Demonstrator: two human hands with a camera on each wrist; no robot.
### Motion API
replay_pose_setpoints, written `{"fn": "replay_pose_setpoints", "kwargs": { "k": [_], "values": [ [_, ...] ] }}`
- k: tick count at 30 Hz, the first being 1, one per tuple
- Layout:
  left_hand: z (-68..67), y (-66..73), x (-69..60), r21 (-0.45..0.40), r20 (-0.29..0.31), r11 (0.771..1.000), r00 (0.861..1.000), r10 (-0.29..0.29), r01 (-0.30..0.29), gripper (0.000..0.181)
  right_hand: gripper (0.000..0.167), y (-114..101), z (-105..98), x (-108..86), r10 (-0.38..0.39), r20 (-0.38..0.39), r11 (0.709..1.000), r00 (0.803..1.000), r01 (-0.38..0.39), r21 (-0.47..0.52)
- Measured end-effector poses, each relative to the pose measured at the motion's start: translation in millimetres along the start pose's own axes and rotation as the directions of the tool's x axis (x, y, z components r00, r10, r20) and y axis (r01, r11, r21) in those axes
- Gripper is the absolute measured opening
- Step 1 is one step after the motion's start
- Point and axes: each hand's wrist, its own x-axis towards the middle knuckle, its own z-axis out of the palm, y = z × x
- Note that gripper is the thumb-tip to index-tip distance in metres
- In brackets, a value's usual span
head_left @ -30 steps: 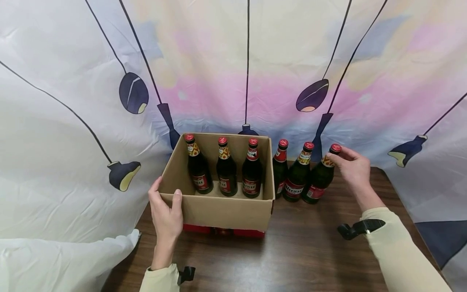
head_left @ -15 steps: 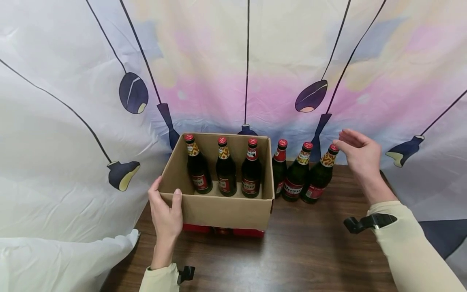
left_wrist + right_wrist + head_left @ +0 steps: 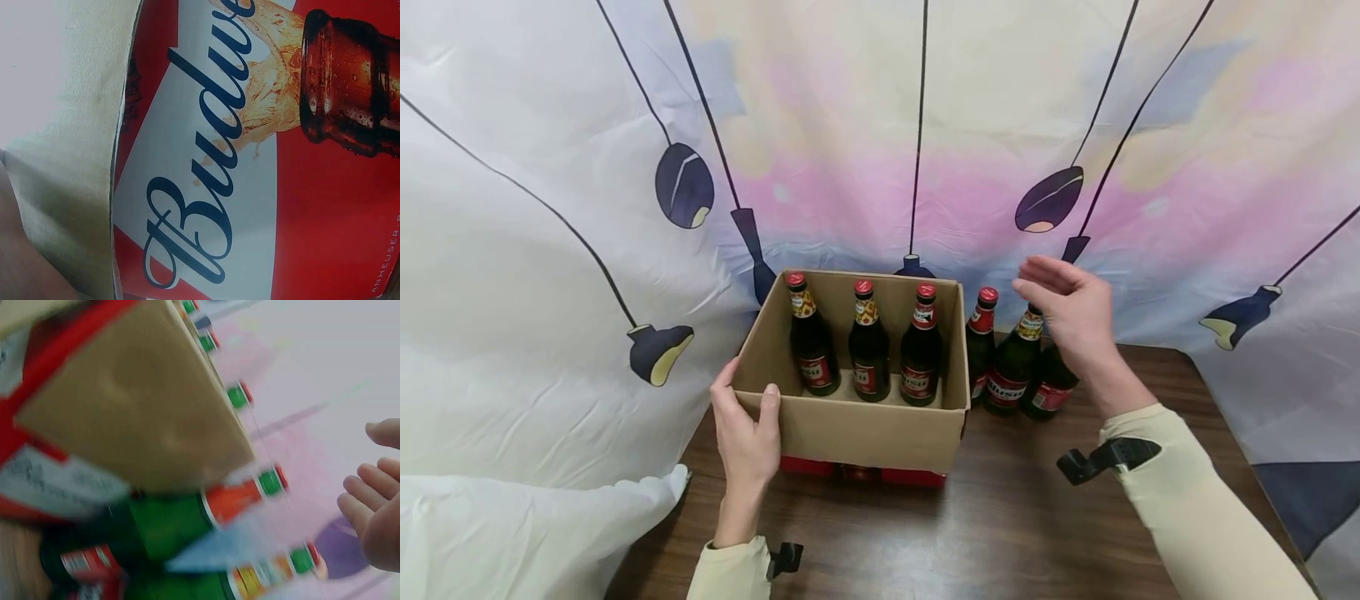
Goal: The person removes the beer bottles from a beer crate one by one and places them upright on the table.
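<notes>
My left hand (image 3: 747, 437) grips the front left corner of an open cardboard box (image 3: 865, 433), thumb over the front edge and fingers along the left side. In the box stand three dark beer bottles with red caps, the middle one (image 3: 868, 354) among them. Right of the box three more beer bottles stand close together: a left one (image 3: 979, 346), a middle one (image 3: 1009, 367) and a right one (image 3: 1049, 387). My right hand (image 3: 1075, 321) hovers over the right bottle, hiding its neck and cap. In the right wrist view its fingers (image 3: 369, 497) are loosely extended, holding nothing.
Everything stands on a brown wooden table (image 3: 1000, 517). A printed cloth (image 3: 850, 125) hangs close behind the box and bottles, and white cloth (image 3: 535, 525) lies at the left. The box's printed red side (image 3: 337, 219) shows below a plain cardboard flap (image 3: 62, 144).
My right hand let go of the right bottle's neck, drew back to the right, then came left above the bottles. The left hand stays on the box; the view has shifted slightly.
</notes>
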Motion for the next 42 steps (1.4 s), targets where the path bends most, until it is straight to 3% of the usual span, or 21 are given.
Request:
{"fn": "replay_pose_setpoints", "kwargs": {
  "k": [4,8,14,20,27,31,37,42],
  "values": [
    [1.2,-0.6,0.6,-0.002,0.008,1.000,1.000,0.001,-0.001,0.064,0.049,-2,30,-3.1,0.059,0.073,0.998,0.996,-0.058,-0.019],
    [2.0,-1.0,-0.3,0.000,0.016,1.000,1.000,0.000,0.000,0.064,0.051,0,60,-7.0,0.126,0.116,0.991,0.985,-0.130,0.026],
    [2.3,-0.1,-2.4,0.007,0.001,1.000,1.000,0.013,-0.013,0.063,0.076,2,96,-13.2,0.204,0.160,0.969,0.966,-0.223,0.109],
    [4.4,0.4,-4.1,0.017,-0.001,0.999,1.000,0.029,-0.029,0.063,0.089,9,116,-13.2,0.284,0.165,0.951,0.944,-0.300,0.080],
    [3.9,-0.2,-5.1,0.007,-0.008,0.999,0.999,0.047,-0.047,0.063,0.074,17,129,-8.2,0.337,0.146,0.938,0.930,-0.345,0.037],
    [2.3,-0.1,-4.5,0.004,-0.016,0.999,0.998,0.052,-0.052,0.063,0.059,18,135,-4.9,0.335,0.123,0.942,0.934,-0.334,-0.027],
    [0.4,0.2,-2.4,0.006,-0.020,0.999,0.999,0.050,-0.050,0.063,0.051,19,141,-2.0,0.259,0.114,0.953,0.959,-0.235,-0.191],
    [-0.7,0.0,-0.8,0.010,-0.019,0.999,0.999,0.043,-0.042,0.063,0.043,19,146,0.6,0.197,0.136,0.933,0.971,-0.143,-0.329]
  ]
}}
